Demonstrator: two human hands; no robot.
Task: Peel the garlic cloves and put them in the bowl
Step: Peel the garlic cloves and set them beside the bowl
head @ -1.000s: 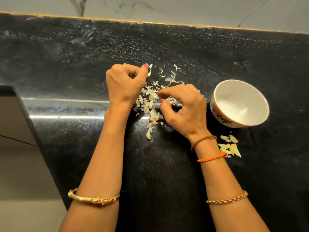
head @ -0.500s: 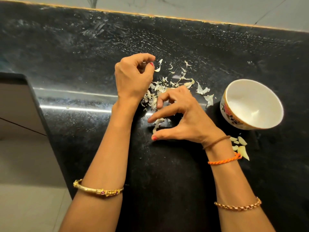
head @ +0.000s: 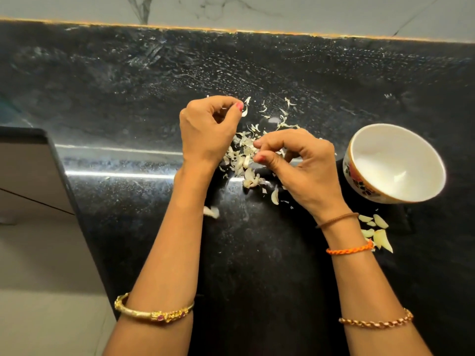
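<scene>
Fingers [head: 232, 102] of the left hand [head: 208, 132] are curled, thumb and forefinger tips pinched close together at a small pale scrap; what is held cannot be told. Fingers of the right hand [head: 300, 165] are curled too, thumb and forefinger closed at the edge of a heap of papery garlic skins [head: 244, 160] at the counter's centre. No writing can be read anywhere. One round white bowl [head: 395, 163], flower-patterned outside and glossy, is seen at 3 o'clock from the heap. About five smooth, pointed peeled garlic cloves [head: 377, 232] are lying at 5 o'clock, just below the bowl, on the speckled black stone counter [head: 102, 86]. Four wrist bands are worn: one gold bangle [head: 151, 312] left, three right.
</scene>
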